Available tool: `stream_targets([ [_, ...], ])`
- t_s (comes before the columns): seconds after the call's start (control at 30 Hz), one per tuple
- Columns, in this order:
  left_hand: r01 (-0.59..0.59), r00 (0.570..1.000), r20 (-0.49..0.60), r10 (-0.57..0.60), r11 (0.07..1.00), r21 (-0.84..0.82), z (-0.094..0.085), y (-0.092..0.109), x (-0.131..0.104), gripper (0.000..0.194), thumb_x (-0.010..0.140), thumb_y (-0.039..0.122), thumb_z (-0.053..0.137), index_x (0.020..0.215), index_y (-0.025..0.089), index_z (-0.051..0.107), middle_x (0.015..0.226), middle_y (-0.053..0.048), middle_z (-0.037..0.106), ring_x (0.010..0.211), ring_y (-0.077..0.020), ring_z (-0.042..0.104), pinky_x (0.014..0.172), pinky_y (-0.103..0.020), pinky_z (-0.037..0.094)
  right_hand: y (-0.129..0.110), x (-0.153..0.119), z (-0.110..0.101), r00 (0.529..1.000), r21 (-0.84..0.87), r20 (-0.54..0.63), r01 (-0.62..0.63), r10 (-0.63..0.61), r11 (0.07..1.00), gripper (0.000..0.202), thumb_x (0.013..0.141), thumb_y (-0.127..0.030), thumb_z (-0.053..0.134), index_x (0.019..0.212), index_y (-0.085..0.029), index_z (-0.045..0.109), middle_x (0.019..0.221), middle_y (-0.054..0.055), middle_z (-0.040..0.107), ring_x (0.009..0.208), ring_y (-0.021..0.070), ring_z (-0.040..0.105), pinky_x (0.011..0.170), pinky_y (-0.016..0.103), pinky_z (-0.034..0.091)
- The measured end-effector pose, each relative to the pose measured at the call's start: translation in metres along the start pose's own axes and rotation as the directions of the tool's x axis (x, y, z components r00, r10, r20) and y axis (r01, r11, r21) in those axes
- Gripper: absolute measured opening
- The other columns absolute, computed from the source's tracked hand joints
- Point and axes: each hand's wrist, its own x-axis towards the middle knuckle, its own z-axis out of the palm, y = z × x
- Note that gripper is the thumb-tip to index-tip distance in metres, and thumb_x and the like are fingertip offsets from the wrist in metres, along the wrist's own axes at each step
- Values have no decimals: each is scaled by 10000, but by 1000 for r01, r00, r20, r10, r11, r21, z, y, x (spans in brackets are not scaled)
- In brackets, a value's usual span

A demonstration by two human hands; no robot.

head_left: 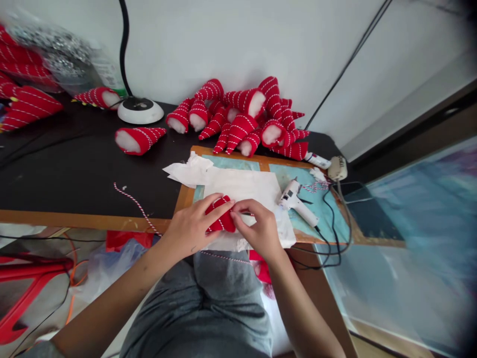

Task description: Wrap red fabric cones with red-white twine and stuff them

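Nearest to us are our grey trousers (pixel 197 318), with a bare forearm coming in on either side. Just beyond our lap, a red-and-white twisted cord (pixel 136 202) lies over the table's edge on the left, and a stretch of similar cord shows below our hands. Down on the left we see a red plastic frame (pixel 30 288) and a clear plastic bag (pixel 108 263).

Over the near part of the white paper (pixel 246 184), we hold a red striped piece (pixel 223 214) between our hands. Our left hand (pixel 192 223) is partly closed, its fingers laid over the piece from the left. Our right hand (pixel 257 223) is curled, the tips of thumb and forefinger pinched together on the right end; we cannot tell whether cord is caught there too.

The paper lies on a wood-edged board with a pale blue surface (pixel 324 209). To its right a white glue gun (pixel 298 203) rests on its side, a black cable trailing from its handle.

Farther back, one stuffed red cone (pixel 139 140) lies on the dark tabletop (pixel 82 174), its white filling facing left. Beyond the board, a heap of similar cones (pixel 240 127) leans near the wall (pixel 223 40), and left of it stands a lamp's white base (pixel 140 113).
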Motion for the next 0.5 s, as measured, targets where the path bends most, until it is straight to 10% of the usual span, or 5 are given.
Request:
stream_targets([
  [0.5,-43,995,-94,28,985,-168,8,-7,-2,561,941,227,651,1471,244,469,1515,-75,576,1253,-228,672,758,-273,629,10,0,6,992,274,-20,-114,124,955,94,905,-241,766,987,-208,736,951,16,762,865,139,733,846,255,616],
])
